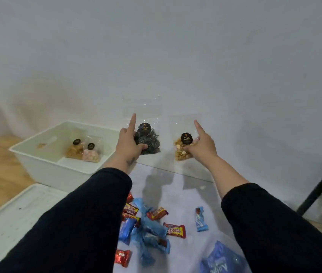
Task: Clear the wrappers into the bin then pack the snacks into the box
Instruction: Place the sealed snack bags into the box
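Left hand (pixel 130 144) clutched the clear bag of dark swirl snacks (pixel 148 141), index finger sticking straight up. Right hand (pixel 202 145) clutched the clear bag of golden nut snacks (pixel 182 149), index finger also raised. Both bags stood at the table's far edge by the white wall (pixel 176 46). White box (pixel 44 163) sat just left of the left-hand grip, with two snack bags (pixel 83 152) inside. Loose red and blue wrappers (pixel 148 225) lay scattered on the table (pixel 191 196) nearer the person than both grips, between the black sleeves (pixel 77 223).
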{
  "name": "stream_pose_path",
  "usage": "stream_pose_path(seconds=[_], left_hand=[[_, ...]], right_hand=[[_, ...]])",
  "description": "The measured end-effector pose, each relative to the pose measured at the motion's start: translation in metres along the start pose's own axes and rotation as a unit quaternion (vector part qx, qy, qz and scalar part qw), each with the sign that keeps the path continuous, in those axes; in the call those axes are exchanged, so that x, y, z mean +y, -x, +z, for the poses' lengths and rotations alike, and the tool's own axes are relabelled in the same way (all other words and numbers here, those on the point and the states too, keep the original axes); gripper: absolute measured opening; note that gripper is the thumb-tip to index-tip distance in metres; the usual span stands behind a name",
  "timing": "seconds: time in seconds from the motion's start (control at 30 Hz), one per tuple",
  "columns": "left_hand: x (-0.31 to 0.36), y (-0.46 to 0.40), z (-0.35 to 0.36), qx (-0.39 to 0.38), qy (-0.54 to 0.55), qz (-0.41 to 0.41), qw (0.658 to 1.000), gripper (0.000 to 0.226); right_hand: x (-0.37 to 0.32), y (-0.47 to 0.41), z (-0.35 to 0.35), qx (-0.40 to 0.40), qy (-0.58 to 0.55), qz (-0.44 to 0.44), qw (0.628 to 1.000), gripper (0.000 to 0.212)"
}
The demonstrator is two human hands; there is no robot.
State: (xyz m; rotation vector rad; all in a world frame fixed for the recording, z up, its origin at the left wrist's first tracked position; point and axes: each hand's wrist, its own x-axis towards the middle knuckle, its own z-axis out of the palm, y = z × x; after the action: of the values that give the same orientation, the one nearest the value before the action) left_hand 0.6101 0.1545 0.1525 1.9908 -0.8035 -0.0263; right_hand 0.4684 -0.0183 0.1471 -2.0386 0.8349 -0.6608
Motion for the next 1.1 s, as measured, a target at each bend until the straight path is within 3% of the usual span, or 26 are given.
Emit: stream_pose_path(seconds=[0.27,0.47,0.67,0.87,1.1], left_hand=[[-0.079,-0.048,-0.122,0.048,-0.039,-0.019,0.998,0.106],[-0.184,-0.106,-0.17,-0.024,-0.024,-0.068,0.997,0.117],[-0.278,-0.15,-0.164,-0.137,-0.057,-0.11,0.983,0.128],[-0.301,-0.178,-0.133,-0.224,-0.085,-0.141,0.961,0.119],[-0.321,-0.196,-0.084,-0.297,-0.087,-0.12,0.943,0.118]], right_hand=[[-0.108,-0.021,0.123,-0.033,-0.024,-0.047,0.998,0.1],[-0.158,-0.047,0.233,-0.023,-0.029,-0.009,0.999,0.101],[-0.151,-0.067,0.327,-0.022,0.038,0.095,0.995,0.097],[-0.12,-0.082,0.377,-0.037,0.147,0.208,0.966,0.087],[-0.089,-0.105,0.404,-0.019,0.128,0.318,0.939,0.086]])
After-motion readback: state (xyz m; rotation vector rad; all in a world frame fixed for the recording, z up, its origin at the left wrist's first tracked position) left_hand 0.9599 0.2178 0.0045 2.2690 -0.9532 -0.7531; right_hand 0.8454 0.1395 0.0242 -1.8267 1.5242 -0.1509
